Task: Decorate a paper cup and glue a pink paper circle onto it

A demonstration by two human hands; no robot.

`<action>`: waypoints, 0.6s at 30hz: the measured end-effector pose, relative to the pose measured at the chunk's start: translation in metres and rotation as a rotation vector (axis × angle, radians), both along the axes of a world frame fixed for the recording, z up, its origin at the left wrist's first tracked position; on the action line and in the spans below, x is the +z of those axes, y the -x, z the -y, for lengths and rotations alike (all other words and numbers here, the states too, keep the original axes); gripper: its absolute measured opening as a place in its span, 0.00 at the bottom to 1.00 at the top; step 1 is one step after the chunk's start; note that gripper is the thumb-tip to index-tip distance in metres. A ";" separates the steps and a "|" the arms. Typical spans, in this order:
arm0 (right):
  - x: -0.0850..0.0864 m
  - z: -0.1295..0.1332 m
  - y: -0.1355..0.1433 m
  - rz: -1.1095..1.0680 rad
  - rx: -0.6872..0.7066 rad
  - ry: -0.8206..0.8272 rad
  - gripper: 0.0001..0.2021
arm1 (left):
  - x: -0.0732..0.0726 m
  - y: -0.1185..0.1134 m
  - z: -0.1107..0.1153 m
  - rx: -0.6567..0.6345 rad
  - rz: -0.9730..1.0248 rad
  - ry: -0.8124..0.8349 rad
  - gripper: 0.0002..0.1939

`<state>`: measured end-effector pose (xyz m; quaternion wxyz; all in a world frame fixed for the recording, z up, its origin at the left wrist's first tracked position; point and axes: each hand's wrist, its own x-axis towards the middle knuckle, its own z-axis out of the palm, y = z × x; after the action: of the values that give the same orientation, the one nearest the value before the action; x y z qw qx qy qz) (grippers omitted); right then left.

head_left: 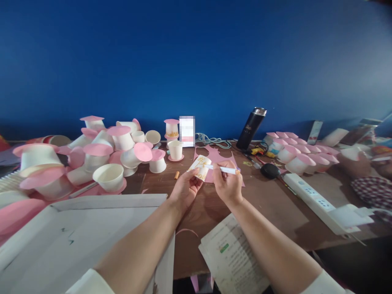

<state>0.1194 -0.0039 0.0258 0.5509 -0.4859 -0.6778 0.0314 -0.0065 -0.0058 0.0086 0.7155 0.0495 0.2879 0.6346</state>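
A white paper cup (199, 163) with yellow-orange drawings on its side lies tilted in my left hand (185, 187), whose fingers are closed around its near edge. My right hand (229, 185) grips a white marker (226, 169) with an orange end, its tip at the cup's drawn surface. A small orange cap (177, 175) rests on the table, left of the cup. Behind the cup lies a cut sheet of pink paper (216, 154). Further back, a plain paper cup (175, 151) stands on a pink disc, near a decorated cup (172, 130).
Many white cups with pink discs (98, 150) crowd the left side. A white box lid (101, 228) and printed papers (232, 253) lie in front. To the right are a black flask (251, 128), a mouse (270, 171), a power strip (309, 196), more cups (301, 163) and another person's checked sleeve (372, 194).
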 end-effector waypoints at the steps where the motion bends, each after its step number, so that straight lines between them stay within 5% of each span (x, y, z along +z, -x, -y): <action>1: 0.000 0.000 0.000 0.001 0.000 0.001 0.09 | 0.000 0.000 0.000 0.000 0.000 -0.003 0.10; 18: 0.002 0.001 0.001 0.008 0.010 -0.015 0.08 | -0.001 0.000 0.000 0.018 -0.012 -0.029 0.12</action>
<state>0.1186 -0.0048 0.0279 0.5516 -0.4785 -0.6827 0.0272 -0.0061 -0.0060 0.0080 0.7073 0.0612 0.2835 0.6447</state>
